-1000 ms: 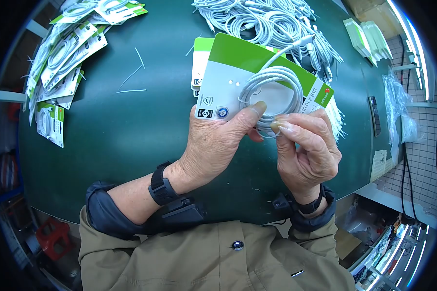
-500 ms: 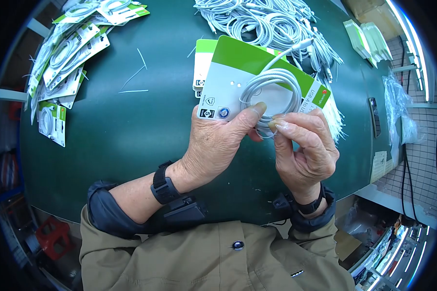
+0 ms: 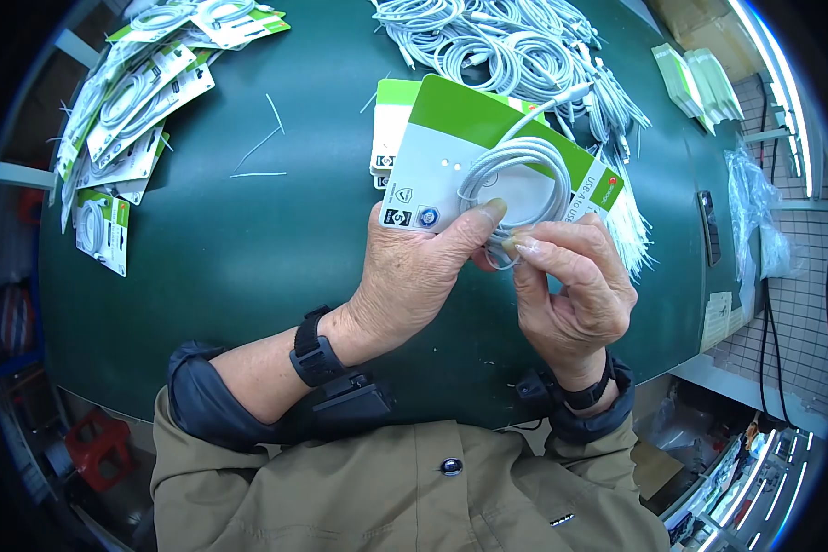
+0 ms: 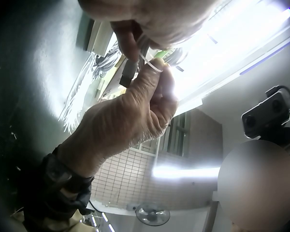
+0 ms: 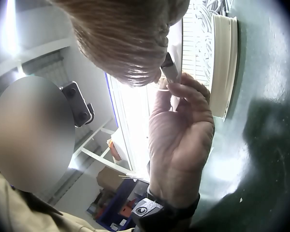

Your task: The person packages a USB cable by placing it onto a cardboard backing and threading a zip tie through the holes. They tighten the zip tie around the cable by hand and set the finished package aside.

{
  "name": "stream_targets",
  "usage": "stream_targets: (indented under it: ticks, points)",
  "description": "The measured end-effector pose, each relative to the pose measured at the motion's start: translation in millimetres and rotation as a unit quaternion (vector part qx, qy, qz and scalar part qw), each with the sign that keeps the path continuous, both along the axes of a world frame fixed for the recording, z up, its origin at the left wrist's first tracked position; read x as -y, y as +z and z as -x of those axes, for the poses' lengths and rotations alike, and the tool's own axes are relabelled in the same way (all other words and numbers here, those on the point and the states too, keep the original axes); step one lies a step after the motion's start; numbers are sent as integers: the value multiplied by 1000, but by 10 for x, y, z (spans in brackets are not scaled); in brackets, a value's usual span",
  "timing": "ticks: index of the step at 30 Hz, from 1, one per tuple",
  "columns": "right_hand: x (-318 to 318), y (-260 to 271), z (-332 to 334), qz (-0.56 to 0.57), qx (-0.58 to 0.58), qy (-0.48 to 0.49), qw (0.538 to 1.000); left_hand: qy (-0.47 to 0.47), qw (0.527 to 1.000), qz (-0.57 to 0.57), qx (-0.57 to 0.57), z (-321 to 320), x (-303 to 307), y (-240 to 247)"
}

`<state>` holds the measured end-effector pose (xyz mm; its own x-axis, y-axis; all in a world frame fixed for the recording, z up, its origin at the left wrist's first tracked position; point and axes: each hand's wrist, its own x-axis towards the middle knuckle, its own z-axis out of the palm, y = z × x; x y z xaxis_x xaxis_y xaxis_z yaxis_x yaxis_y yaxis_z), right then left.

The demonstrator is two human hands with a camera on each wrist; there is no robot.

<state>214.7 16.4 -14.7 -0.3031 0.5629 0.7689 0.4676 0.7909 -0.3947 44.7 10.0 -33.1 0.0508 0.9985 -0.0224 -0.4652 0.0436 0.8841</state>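
My left hand grips a green-and-white packaging card, its thumb over the front. A coiled white braided USB cable lies against the card, with one plug pointing up to the right. At the coil's lower edge my right hand pinches a thin white tie between thumb and fingertips. The two hands nearly meet there. A metal-ended plug shows beside the left fingers in the right wrist view.
More cards lie behind the held one. A heap of coiled cables and a bundle of white strips lie beyond. Carded cables are piled at left, near loose strips. Card stacks and a phone sit at right.
Both hands keep their hold on the card, cable and tie. The right hand has shifted slightly left, toward the left thumb.
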Motion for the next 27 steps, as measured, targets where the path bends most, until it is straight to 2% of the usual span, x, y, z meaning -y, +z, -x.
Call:
stream_targets:
  ticks: [10,14,16,18,27]
  points:
    - [-8,0,11,-3,5,2,1000,-2,1000,-1,-9,-6,19,28]
    - [58,33,48,82,-20,-22,996,-13,998,-28,-50,11,35,28]
    - [92,99,55,143,-31,-34,989,-19,999,-19,-37,8,44,8]
    - [85,96,49,152,-19,-32,988,-19,999,-9,-31,11,40,-9]
    - [-12,80,-29,90,73,9,993,-16,999,23,-24,23,-8,-34]
